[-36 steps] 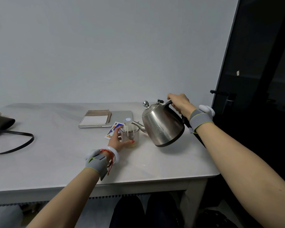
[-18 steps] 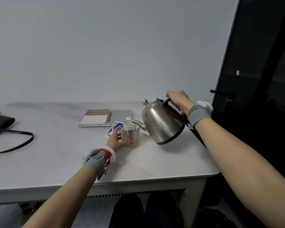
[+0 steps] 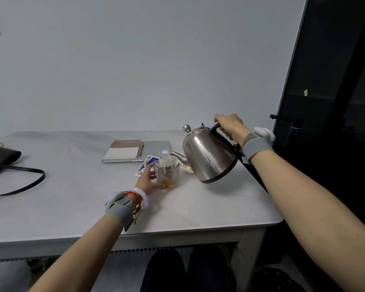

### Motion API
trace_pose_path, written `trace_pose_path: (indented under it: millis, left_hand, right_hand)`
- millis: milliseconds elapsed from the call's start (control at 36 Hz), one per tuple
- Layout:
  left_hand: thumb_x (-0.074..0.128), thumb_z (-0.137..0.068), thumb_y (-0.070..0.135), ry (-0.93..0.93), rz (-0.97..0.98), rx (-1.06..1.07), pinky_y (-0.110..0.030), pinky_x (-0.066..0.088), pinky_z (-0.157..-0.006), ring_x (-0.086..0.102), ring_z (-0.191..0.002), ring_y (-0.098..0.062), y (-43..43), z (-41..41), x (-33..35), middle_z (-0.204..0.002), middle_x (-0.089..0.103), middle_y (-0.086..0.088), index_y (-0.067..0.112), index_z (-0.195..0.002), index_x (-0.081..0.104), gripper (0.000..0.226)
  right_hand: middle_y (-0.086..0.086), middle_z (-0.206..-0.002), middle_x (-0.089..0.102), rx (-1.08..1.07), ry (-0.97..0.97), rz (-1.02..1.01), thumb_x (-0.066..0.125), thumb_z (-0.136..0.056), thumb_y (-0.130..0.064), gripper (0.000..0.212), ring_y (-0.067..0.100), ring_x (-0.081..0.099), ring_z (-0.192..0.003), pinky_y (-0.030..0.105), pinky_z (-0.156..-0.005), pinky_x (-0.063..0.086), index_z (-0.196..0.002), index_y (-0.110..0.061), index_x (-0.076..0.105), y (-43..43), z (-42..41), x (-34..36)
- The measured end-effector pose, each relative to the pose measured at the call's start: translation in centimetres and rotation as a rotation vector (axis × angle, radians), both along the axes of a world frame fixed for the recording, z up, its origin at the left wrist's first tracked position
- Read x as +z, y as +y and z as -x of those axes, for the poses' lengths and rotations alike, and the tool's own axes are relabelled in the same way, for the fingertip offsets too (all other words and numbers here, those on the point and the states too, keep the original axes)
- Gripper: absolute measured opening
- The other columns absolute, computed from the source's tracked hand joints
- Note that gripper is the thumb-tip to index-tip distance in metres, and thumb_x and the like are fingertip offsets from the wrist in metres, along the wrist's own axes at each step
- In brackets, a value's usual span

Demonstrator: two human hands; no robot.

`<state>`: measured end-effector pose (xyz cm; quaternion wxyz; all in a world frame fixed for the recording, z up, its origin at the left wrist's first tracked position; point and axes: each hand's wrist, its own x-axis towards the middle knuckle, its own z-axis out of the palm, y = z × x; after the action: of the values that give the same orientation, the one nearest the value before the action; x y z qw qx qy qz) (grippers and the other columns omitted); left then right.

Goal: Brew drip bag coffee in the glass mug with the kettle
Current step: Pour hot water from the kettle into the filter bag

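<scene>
Table (image 3: 61, 197) pale grey under glass mug (image 3: 169, 174); white wall (image 3: 135, 70) behind, dark door (image 3: 335, 102) right.

A white table (image 3: 198, 209) stands against a plain pale wall (image 3: 135, 70), beside a dark door (image 3: 335, 81).

The black leather bag (image 3: 2, 153) is cut off by the left edge. The colourful printed packet (image 3: 149, 162) lies partly behind the left hand (image 3: 148, 182) and the clear glass mug (image 3: 169, 174). The fingers (image 3: 220, 120) of the right hand (image 3: 232, 126) cover the top of the black handle of the shiny steel kettle (image 3: 209, 159). Whether water leaves its spout cannot be told.
</scene>
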<state>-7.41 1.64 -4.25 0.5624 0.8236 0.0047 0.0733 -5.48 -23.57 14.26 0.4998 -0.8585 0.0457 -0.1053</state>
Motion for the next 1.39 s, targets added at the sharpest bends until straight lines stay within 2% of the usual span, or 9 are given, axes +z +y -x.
trace_pose_path:
  millis: [139,278,361,640,779,918,973,1084,1390]
  left_hand:
    - [0.082,-0.057,-0.007,0.027,0.005,0.019,-0.046,0.045,-0.100,0.053,-0.119,-0.033,0.5,-0.1,-0.1,-0.130,0.054,-0.020,0.015,-0.141,0.033,0.099]
    - [0.080,-0.058,-0.011,0.049,0.037,0.036,-0.048,0.043,-0.102,0.051,-0.121,-0.034,0.6,-0.1,-0.2,-0.130,0.054,-0.022,0.012,-0.142,0.032,0.099]
    - [0.076,-0.059,-0.016,0.058,0.069,0.045,-0.047,0.042,-0.102,0.050,-0.122,-0.035,0.5,0.1,-0.1,-0.130,0.053,-0.025,0.008,-0.140,0.033,0.095]
    - [0.079,-0.053,-0.014,0.057,0.109,0.049,-0.043,0.044,-0.098,0.051,-0.120,-0.036,0.1,0.0,0.2,-0.131,0.052,-0.024,0.004,-0.136,0.038,0.094]
    - [0.074,-0.062,-0.017,0.039,0.078,0.054,-0.037,0.043,-0.094,0.053,-0.115,-0.032,-0.1,0.1,0.0,-0.130,0.053,-0.021,0.002,-0.133,0.042,0.080]
    - [0.079,-0.062,-0.008,0.030,0.055,0.068,-0.032,0.043,-0.092,0.053,-0.110,-0.028,0.1,0.3,0.2,-0.129,0.054,-0.020,0.002,-0.131,0.044,0.079]
    - [0.083,-0.057,-0.001,0.031,0.042,0.077,-0.035,0.044,-0.095,0.054,-0.115,-0.031,0.0,0.3,0.2,-0.129,0.055,-0.020,0.002,-0.129,0.046,0.081]
    - [0.081,-0.064,0.001,0.019,0.034,0.096,-0.036,0.043,-0.099,0.053,-0.118,-0.030,-0.5,0.2,0.5,-0.128,0.055,-0.016,0.001,-0.129,0.044,0.075]
    - [0.085,-0.062,0.027,0.054,-0.012,0.126,-0.042,0.040,-0.105,0.050,-0.122,-0.029,-2.0,0.1,0.9,-0.134,0.052,-0.013,0.005,-0.133,0.043,0.086]
  right_hand:
    - [-0.005,-0.047,0.046,0.000,0.008,-0.008,0.053,-0.079,-0.032,0.023,0.016,0.035,-0.043,0.026,-0.046,0.028,-0.063,-0.018,0.043,-0.2,0.0,-0.2]
    - [-0.009,-0.034,0.043,-0.006,0.021,-0.037,0.053,-0.080,-0.029,0.026,0.015,0.036,-0.042,0.025,-0.046,0.027,-0.059,-0.017,0.044,-0.6,0.1,-0.6]
    - [-0.003,-0.046,0.041,-0.009,0.024,-0.069,0.053,-0.081,-0.028,0.027,0.016,0.030,-0.041,0.024,-0.045,0.025,-0.059,-0.016,0.042,-0.8,0.0,-1.0]
    - [-0.007,-0.030,0.030,0.001,0.040,-0.209,0.052,-0.081,-0.022,0.029,0.010,0.019,-0.024,0.011,-0.033,0.016,-0.057,-0.018,0.037,-1.2,-0.7,-1.7]
    - [-0.006,-0.033,0.031,0.009,0.041,-0.230,0.051,-0.081,-0.022,0.028,0.011,0.020,-0.026,0.015,-0.035,0.017,-0.057,-0.018,0.037,-1.2,-0.7,-1.8]
    - [-0.008,-0.029,0.029,0.008,0.041,-0.250,0.050,-0.081,-0.021,0.027,0.011,0.019,-0.029,0.016,-0.037,0.016,-0.059,-0.018,0.035,-1.5,-0.8,-2.0]
    - [-0.008,-0.030,0.029,0.007,0.037,-0.258,0.050,-0.081,-0.021,0.028,0.011,0.019,-0.030,0.017,-0.037,0.016,-0.058,-0.018,0.035,-1.5,-0.8,-2.1]
    - [-0.008,-0.030,0.030,0.003,0.037,-0.258,0.051,-0.081,-0.021,0.028,0.012,0.019,-0.031,0.016,-0.037,0.017,-0.058,-0.018,0.036,-1.6,-0.7,-2.0]
    - [-0.007,-0.034,0.031,-0.011,0.039,-0.253,0.052,-0.081,-0.023,0.027,0.013,0.020,-0.036,0.019,-0.039,0.018,-0.059,-0.018,0.037,-1.9,-0.6,-1.9]
